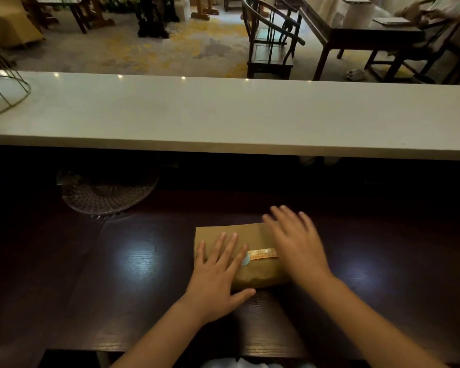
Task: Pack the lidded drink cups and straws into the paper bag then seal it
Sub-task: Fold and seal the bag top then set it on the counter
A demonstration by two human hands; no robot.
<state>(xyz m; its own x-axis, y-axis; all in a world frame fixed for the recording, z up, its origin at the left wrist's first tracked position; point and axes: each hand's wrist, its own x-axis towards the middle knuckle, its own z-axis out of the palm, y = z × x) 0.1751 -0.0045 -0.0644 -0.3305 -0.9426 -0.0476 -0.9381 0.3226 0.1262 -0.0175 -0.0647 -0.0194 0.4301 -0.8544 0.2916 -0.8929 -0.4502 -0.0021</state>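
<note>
Head: paper bag [239,257] apparently sealed.

Dark wooden bench [133,282], glossy, with two pale light reflections; brown paper bag [223,235] flat at its middle, folded shut; patterned glass plate [109,192] at far left, well apart from bag; pale upper counter [223,112] beyond, with wire frame [7,88] at its left end
</note>
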